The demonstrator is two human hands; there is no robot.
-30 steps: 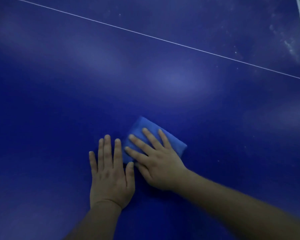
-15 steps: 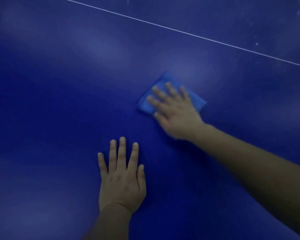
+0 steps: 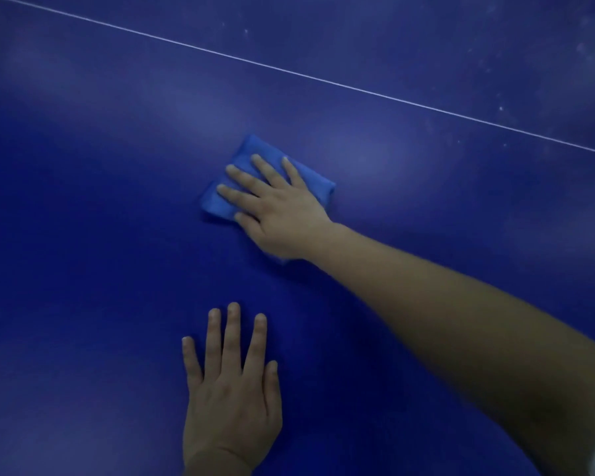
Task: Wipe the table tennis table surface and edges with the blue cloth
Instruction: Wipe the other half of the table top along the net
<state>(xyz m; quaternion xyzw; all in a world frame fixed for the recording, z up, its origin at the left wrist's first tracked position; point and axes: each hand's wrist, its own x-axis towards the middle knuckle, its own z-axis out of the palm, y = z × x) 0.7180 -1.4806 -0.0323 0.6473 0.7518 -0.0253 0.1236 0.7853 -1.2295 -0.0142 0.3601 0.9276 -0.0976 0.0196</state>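
The dark blue table tennis table (image 3: 100, 218) fills the head view. A folded blue cloth (image 3: 244, 156) lies flat on it near the middle. My right hand (image 3: 275, 207) presses down on the cloth with straight, spread fingers, arm stretched out from the lower right. My left hand (image 3: 231, 396) rests flat on the bare table, closer to me, fingers straight and pointing away. The part of the cloth under my right palm is hidden.
A thin white line (image 3: 323, 79) crosses the table diagonally from upper left to right. Pale dusty specks and smears (image 3: 502, 108) show beyond the line at the upper right. No table edge is in view.
My right hand slid the cloth away from my left hand, out across the table towards the white line. My left hand stayed flat on the table.
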